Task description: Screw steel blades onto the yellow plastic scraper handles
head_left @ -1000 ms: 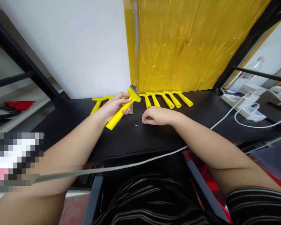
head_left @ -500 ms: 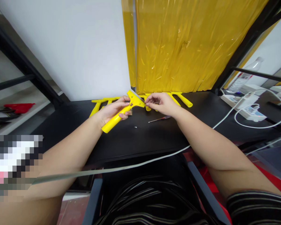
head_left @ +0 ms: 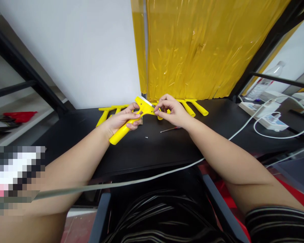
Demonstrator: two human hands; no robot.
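The scraper [head_left: 123,133] is gripped by the left hand [head_left: 123,120] above the surface [head_left: 142,153]. Whether anything is pinched by the right hand [head_left: 174,113], beside the blade [head_left: 146,101], cannot be told; if the scraper slips, skin could be nicked.

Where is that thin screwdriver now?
In the head view, the screwdriver lies on the black table, right of the tiny pale piece and just below the right hand.

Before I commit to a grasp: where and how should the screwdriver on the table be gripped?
Probably pinch the screwdriver by its handle, from above and the right: it lies flat, thin shaft toward the left. The right hand hides part of the handle.
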